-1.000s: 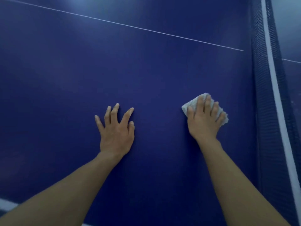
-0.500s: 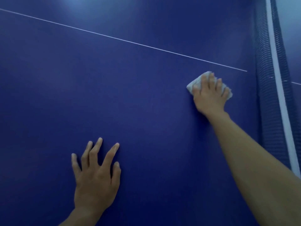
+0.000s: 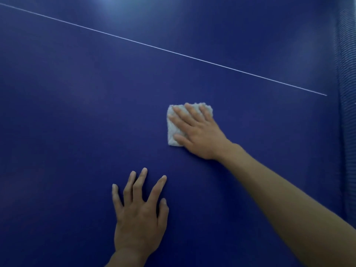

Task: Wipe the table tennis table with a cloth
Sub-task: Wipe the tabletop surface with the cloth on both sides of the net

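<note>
The dark blue table tennis table (image 3: 77,116) fills the view. A small folded white cloth (image 3: 172,130) lies flat on it near the middle. My right hand (image 3: 198,132) presses down on the cloth with fingers spread over it, pointing up and left; most of the cloth is under the palm. My left hand (image 3: 139,214) rests flat on the bare table below the cloth, fingers apart, holding nothing.
A thin white centre line (image 3: 173,52) crosses the table diagonally above the cloth. The dark net (image 3: 346,112) runs along the right edge of the view. A light glare sits on the surface at the top.
My right hand has slid the cloth leftward, away from the net and the white line, toward the middle. My left hand stays planted flat on the table.
</note>
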